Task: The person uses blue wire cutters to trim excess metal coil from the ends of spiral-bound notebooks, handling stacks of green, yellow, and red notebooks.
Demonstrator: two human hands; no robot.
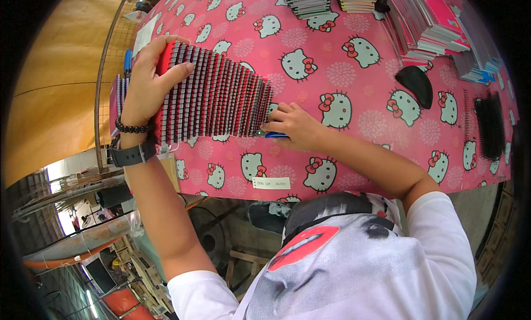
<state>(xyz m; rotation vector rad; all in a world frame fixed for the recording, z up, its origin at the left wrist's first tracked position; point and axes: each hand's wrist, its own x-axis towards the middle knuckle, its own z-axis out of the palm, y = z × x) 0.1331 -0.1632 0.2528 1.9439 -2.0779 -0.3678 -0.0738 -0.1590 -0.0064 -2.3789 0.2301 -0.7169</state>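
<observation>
A fanned row of spiral-bound notebooks lies near the bench's front edge, its long axis running left to right. The left hand clamps the row's left end, fingers curled over it. The right hand (fingers pinched together, nearer the blue tool) presses the right end.

Fanned row of red spiral-bound notebooks stands on edge on the tabletop.
</observation>
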